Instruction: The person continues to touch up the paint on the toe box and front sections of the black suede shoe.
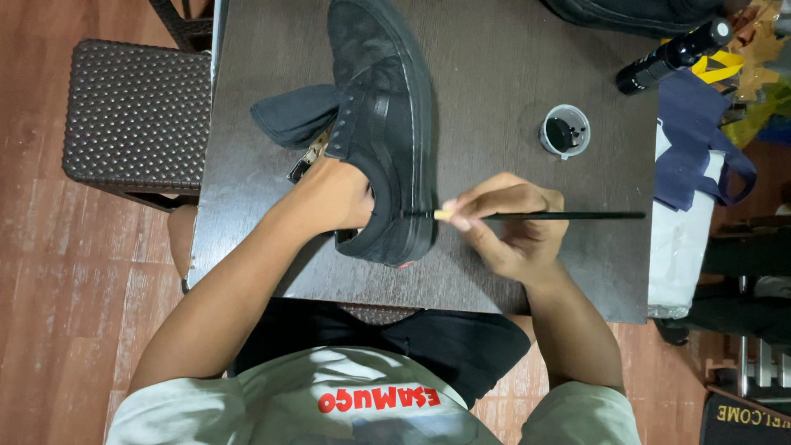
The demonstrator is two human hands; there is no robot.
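Looking down from the head view: left hand [329, 198] tucked into the heel opening of one black sneaker [387, 124], lengthwise away from the body on the dark table [511, 107]. Right hand [511, 227] pinches one thin paintbrush [535, 216], lying crosswise, tip touching the sole's right edge. One small paint cup [565, 131] sits beyond.

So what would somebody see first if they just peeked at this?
Probably the black shoe in the middle of the dark table, with the left hand tucked into its opening. Next, the right hand holding a thin brush whose tip touches the shoe's sole near the heel. A small cup with black stuff inside sits on the table beyond the right hand.
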